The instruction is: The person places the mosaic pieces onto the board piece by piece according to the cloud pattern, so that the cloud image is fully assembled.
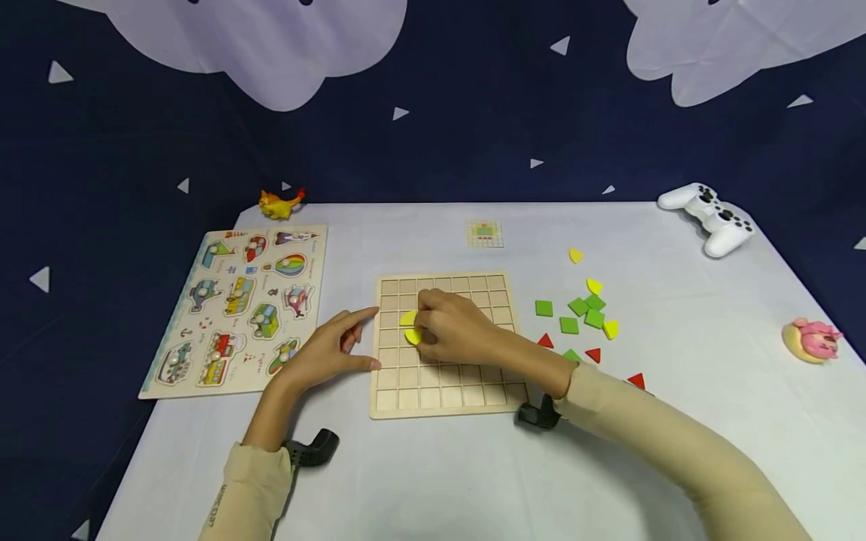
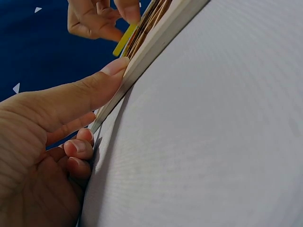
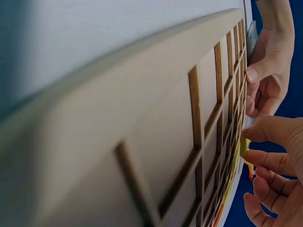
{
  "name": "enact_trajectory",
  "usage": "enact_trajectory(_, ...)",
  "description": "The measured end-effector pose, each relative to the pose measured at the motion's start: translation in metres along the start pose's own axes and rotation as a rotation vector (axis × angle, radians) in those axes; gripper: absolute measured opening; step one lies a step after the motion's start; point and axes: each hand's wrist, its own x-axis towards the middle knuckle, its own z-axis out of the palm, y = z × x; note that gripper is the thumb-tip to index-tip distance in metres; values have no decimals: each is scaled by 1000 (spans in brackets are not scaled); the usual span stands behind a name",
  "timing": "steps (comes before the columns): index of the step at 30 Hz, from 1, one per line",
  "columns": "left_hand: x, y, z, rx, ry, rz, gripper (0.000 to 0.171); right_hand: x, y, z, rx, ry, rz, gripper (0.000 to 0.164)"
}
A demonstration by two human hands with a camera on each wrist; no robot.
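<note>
A square wooden grid board [image 1: 449, 412] lies on the table. At its left edge is my left hand [image 1: 330, 350], thumb and index finger stretched apart and touching the rim; the other fingers are bent. Over the board's left half, my right hand [image 1: 455, 329] pinches a yellow round-edged tile [image 3: 244, 145] between thumb and finger. In the left wrist view that yellow tile [image 2: 124, 40] stands tilted at the board's surface. Beside the right fingertips a yellow tile [image 1: 409, 318] shows on the grid. The right hand hides some cells.
Loose green squares [image 1: 544, 308], red triangles [image 1: 636, 381] and yellow tiles [image 1: 576, 255] lie right of the board. A small pattern card [image 1: 484, 234] is behind it. Around stand a vehicle puzzle [image 1: 237, 315], yellow toy [image 1: 279, 205], white game controller [image 1: 710, 216] and pink toy [image 1: 812, 340].
</note>
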Motion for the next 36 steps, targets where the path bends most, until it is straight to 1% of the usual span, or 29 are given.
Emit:
enact_trajectory(5, 2, 2, 0, 6, -4, 7, 86, 3, -3, 3, 18, -10, 23, 15)
enact_trajectory(9, 3, 4, 0, 12, -1, 8, 86, 3, -5, 4, 32, 9, 52, 12)
enact_trajectory(15, 5, 6, 0, 20, -2, 10, 86, 1, -8, 6, 22, 35, 143, 9)
enact_trajectory(18, 6, 7, 0, 25, 1, 10, 86, 2, -9, 6, 20, 33, 172, 8)
enact_trajectory(23, 3, 4, 0, 21, -2, -4, 85, 3, -11, 4, 57, -3, 192, 12)
enact_trajectory(26, 0, 3, 1, 14, -5, -5, 85, 0, -10, 1, 72, 8, 199, 18)
enact_trajectory(29, -1, 2, 1, 14, -6, 0, 86, -8, -5, -4, 82, 46, 208, 25)
enact_trajectory(31, -1, 1, 1, 15, -6, 1, 86, -15, 3, -10, 80, 72, 211, 26)
enact_trajectory(36, -1, 0, 1, 16, -4, -4, 86, -36, 35, -25, 51, 114, 245, 26)
